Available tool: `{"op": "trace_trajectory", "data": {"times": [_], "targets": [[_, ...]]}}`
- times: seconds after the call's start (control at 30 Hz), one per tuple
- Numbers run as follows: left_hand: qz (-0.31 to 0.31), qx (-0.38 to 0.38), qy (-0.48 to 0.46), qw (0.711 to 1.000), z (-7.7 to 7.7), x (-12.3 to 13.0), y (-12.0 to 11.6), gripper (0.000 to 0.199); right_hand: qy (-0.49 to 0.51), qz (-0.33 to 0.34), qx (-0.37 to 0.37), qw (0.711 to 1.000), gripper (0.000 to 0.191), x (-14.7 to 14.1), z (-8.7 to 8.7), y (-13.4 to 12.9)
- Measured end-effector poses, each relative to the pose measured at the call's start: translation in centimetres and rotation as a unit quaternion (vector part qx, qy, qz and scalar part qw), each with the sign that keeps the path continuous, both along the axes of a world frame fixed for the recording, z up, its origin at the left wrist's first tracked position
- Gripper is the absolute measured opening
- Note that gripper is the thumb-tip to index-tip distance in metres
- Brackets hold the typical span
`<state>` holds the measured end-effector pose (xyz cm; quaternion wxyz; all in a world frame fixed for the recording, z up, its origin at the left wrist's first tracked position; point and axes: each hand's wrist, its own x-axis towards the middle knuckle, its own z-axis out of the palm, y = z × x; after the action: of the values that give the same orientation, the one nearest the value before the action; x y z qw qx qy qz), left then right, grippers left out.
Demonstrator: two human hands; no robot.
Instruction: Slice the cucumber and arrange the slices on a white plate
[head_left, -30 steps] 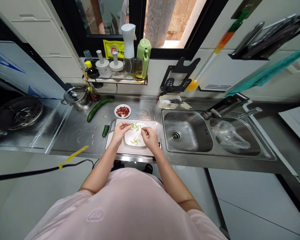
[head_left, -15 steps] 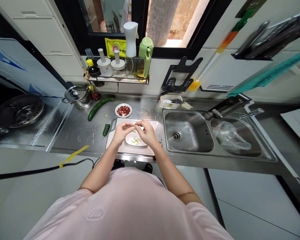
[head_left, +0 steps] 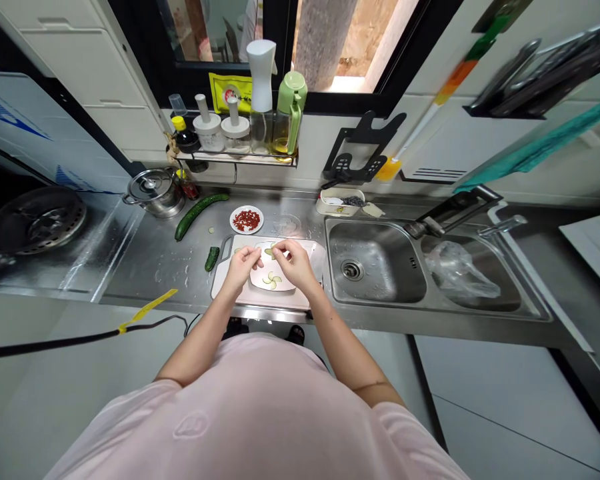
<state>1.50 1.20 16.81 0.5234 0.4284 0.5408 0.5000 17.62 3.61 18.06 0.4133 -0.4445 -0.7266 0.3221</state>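
A white plate [head_left: 286,285] rests on a pale cutting board [head_left: 220,283] on the steel counter. Thin cucumber slices [head_left: 272,280] form a pinwheel near the plate's front, and more green slices show near its back edge. My left hand [head_left: 245,265] is over the plate's left side, its fingers pinched together; anything between them is too small to make out. At the plate's back right, my right hand [head_left: 293,261] has its fingertips closed beside the green slices, and what they hold is unclear. A short cucumber piece [head_left: 211,259] lies left of the board.
Behind the board stands a small plate of red pieces [head_left: 247,220]. A long cucumber [head_left: 195,217] and a lidded pot [head_left: 156,192] are at the back left. To the right is a double sink [head_left: 375,263], with a plastic bag [head_left: 460,270] in its far basin.
My hands have drawn apart; the left moved slightly left and down, away from the right. Green slices at the back of the plate now show between them.
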Motion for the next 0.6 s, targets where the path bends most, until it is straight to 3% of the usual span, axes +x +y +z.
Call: {"op": "trace_trajectory", "data": {"times": [0.2, 0.43, 0.6], "targets": [[-0.071, -0.104, -0.032, 0.992, -0.5, 0.5, -0.5, 0.049, -0.004, 0.004, 0.008, 1.0, 0.018, -0.1, -0.1, 0.0], [-0.042, -0.118, -0.091, 0.988, -1.4, 0.1, 0.4, 0.046, -0.028, 0.037, 0.022, 0.999, 0.018, 0.0, -0.5, 0.0], [-0.024, -0.093, -0.083, 0.992, -1.9, -0.4, 0.8, 0.039, -0.038, 0.031, 0.014, 0.999, 0.017, 0.0, -1.6, 0.0]]}}
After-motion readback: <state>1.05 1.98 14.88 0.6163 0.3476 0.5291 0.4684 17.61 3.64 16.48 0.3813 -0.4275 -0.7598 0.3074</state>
